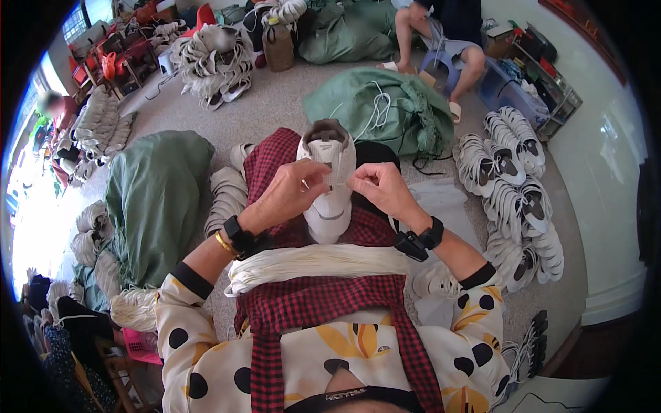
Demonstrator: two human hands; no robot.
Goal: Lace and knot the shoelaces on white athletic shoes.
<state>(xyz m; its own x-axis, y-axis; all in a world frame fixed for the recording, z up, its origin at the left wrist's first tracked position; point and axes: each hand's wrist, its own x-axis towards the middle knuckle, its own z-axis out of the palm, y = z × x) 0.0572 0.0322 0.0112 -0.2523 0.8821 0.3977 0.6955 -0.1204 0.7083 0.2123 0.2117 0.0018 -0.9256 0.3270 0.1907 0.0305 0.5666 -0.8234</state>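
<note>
Grey floor point(261, 103) surrounds the work area; a stretch shows between the left sack point(162, 199), the shoe pile point(213, 65) and the rear sack point(372, 107). Right limit: stacked shoes point(506, 199), with a strip of floor between them and the wall point(609, 206). Lower limit: a white lace bundle point(317, 265), laid crosswise over the checked apron point(303, 296), just beside the toe of the white shoe point(327, 220).

The shoe is at the centre of the frame, above the apron. Orientation: toe toward the lower edge, collar toward the upper edge, opening facing up. The long axis runs nearly vertical in the frame.

Left hand point(292, 193): over the shoe's left side, fingers curled, thumb close to forefinger. Right hand point(382, 189): at the right side, thumb and forefinger nearly together. Whether either hand grips a lace cannot be told.
</note>
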